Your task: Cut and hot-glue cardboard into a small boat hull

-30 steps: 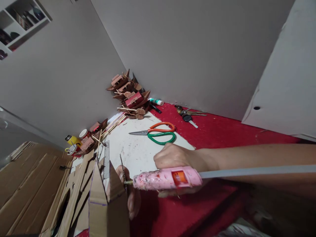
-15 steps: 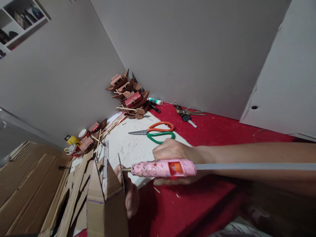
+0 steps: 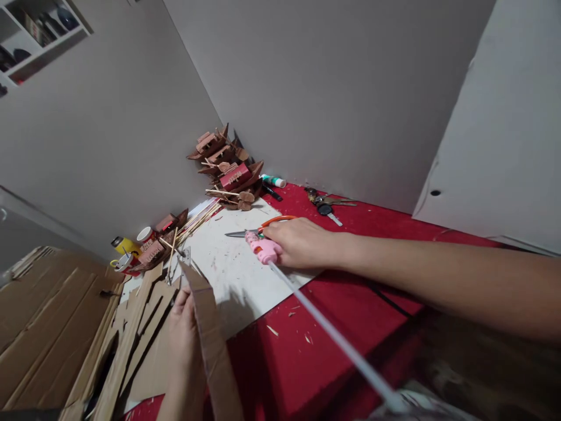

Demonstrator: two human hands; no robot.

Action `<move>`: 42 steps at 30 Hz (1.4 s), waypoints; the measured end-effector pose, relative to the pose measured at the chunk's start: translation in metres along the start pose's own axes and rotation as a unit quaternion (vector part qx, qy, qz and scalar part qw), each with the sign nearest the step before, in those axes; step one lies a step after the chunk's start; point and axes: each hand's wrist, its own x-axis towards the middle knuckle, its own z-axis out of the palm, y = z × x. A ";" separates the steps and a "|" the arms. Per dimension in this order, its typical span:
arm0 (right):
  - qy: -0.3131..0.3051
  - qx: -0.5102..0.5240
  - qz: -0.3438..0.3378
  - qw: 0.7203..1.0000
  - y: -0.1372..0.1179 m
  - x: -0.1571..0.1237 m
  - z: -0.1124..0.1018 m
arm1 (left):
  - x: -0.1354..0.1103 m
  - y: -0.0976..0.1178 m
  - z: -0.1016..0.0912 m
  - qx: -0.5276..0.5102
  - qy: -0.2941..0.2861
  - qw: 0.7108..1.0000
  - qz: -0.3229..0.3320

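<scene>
- the left hand (image 3: 184, 310) is closed on the edge of the cardboard piece (image 3: 211, 333), fingers bent against its left side; the far fingertips are hidden.
- the piece stands raised in the lower middle, slanting down to the bottom edge.
- the right hand (image 3: 300, 242) is curled around the grip of the pink glue gun (image 3: 265, 250), with little gap showing; its underside is out of sight.
- the gun sits over the white board (image 3: 236, 269); whether it touches the board, i cannot tell.
- a pale glue stick (image 3: 326, 332) runs from the gun's rear toward the lower right.
- the scissors (image 3: 242, 233) lie just beyond the gun, blades pointing left, handles partly covered by the right hand.
- cardboard strips (image 3: 142, 336) lie left of the left hand, with larger sheets (image 3: 56, 327) past them.
- toward the wall are boat models (image 3: 234, 175), thin sticks (image 3: 201, 219), two red cups (image 3: 125, 264) and a yellow bottle (image 3: 125, 245).
- keys (image 3: 328, 209), a marker (image 3: 272, 192) and a tube (image 3: 274, 180) rest on the red cloth (image 3: 298, 351) near the far wall.
</scene>
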 end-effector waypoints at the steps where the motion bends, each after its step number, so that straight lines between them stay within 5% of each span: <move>1: -0.008 -0.008 0.011 1.000 0.002 0.002 0.000 | -0.001 0.001 0.000 0.001 0.011 1.000 0.010; 7: -0.060 0.005 0.031 0.998 0.015 0.008 -0.002 | -0.005 -0.002 -0.001 0.024 0.060 0.994 0.091; 10: 0.036 0.078 0.027 0.996 0.008 0.004 -0.007 | -0.007 -0.003 0.001 0.042 0.069 0.988 0.129; 12: 0.100 0.215 0.008 0.971 -0.008 -0.002 -0.010 | -0.010 -0.003 0.002 0.052 0.067 0.986 0.144; 16: 0.027 0.434 -0.013 0.900 -0.053 -0.014 -0.009 | -0.018 -0.002 0.005 0.094 0.057 0.975 0.191; 20: -0.025 0.407 0.010 0.913 -0.083 -0.010 0.000 | -0.026 -0.002 0.007 0.154 0.051 0.957 0.240; 27: -0.003 0.495 0.016 0.869 -0.081 -0.002 0.018 | -0.029 -0.007 0.007 0.209 0.036 0.934 0.288; 35: 0.015 0.434 0.009 0.901 -0.075 -0.006 0.012 | -0.030 -0.012 0.006 0.249 0.007 0.902 0.352; 42: 0.014 0.432 -0.002 0.902 -0.073 -0.008 0.011 | -0.032 -0.010 0.008 0.276 0.023 0.900 0.336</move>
